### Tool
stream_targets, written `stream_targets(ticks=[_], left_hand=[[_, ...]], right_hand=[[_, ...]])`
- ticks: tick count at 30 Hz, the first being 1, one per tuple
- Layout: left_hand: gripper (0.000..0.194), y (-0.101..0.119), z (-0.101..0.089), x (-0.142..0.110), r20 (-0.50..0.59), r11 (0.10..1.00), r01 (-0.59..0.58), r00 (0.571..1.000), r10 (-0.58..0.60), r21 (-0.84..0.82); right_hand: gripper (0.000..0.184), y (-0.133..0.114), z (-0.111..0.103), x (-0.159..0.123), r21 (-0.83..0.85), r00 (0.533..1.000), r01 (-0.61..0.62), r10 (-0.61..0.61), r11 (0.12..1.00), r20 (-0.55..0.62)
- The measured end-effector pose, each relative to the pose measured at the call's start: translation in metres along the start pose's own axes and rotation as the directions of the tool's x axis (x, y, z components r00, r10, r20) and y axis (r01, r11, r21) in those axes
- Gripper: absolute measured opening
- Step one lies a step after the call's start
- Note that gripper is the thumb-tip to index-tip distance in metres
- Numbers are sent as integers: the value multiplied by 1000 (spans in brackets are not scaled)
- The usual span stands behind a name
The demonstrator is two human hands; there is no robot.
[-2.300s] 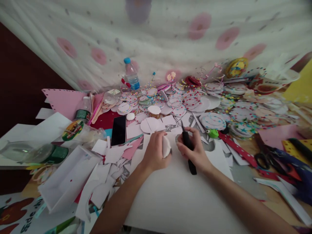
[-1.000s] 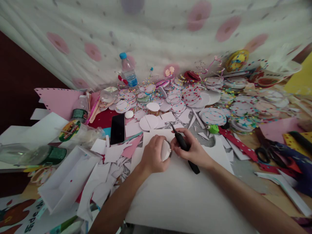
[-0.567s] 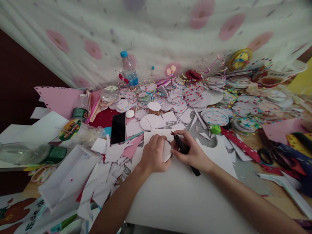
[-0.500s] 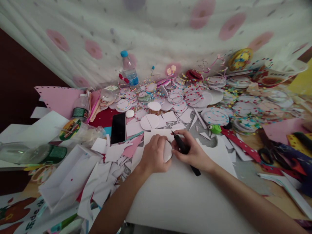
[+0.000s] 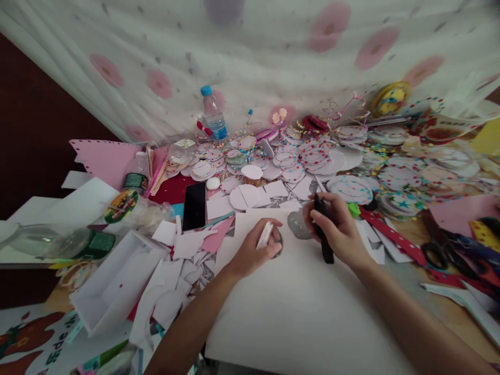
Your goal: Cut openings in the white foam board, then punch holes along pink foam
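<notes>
My left hand (image 5: 255,247) grips a small white disc (image 5: 265,235), tilted so that its edge faces me. Beneath those fingers lies a large white board (image 5: 273,317), with a dark curved gap showing beside the fingertips. A larger round cut-out in the board, grey underneath, lies between my two hands. In my right hand (image 5: 332,219) is a black craft knife (image 5: 325,234), raised over the board's right part; its blade is not clearly visible. Paper discs (image 5: 244,196) with a line across them lie beyond the board.
Paper scraps crowd the left side, beside a white box (image 5: 117,286) and a phone (image 5: 194,205). Decorated discs (image 5: 349,188) pile up at the back, with a water bottle (image 5: 214,115). Scissors (image 5: 435,256) and red ribbon (image 5: 385,229) lie to the right.
My right hand has moved the knife right, away from my left hand. My left hand has turned the white disc on edge, and gaps in the board now show.
</notes>
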State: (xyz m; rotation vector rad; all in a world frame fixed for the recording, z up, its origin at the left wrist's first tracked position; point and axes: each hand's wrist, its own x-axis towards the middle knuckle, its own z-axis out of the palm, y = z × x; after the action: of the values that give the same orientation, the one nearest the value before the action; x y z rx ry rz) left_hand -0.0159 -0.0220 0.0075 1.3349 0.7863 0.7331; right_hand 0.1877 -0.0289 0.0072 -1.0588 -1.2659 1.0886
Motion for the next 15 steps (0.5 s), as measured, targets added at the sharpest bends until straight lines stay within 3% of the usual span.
stream_targets(ticks=[2, 4, 7, 9, 11, 15], left_hand=[[45, -1, 0, 1, 40, 992, -4, 999, 9, -124], [47, -4, 0, 2, 23, 992, -30, 999, 33, -119], [51, -9, -4, 3, -39, 993, -89, 996, 86, -72], [53, -11, -6, 3, -79, 985, -137, 988, 129, -101], [49, -12, -6, 2, -111, 981, -150, 984, 137, -126], [38, -9, -2, 1, -144, 993, -107, 985, 97, -57]], right_hand=[[28, 1, -4, 0, -155, 994, 95, -103, 983, -47], [35, 3, -5, -1, -389, 979, 189, -205, 902, 1], [39, 4, -4, -5, -662, 933, 355, -290, 660, 211], [37, 4, -1, -8, -717, 894, 447, -299, 535, 335], [36, 3, 2, -10, -716, 875, 485, -288, 502, 390], [31, 2, 7, -12, -676, 861, 505, -251, 537, 443]])
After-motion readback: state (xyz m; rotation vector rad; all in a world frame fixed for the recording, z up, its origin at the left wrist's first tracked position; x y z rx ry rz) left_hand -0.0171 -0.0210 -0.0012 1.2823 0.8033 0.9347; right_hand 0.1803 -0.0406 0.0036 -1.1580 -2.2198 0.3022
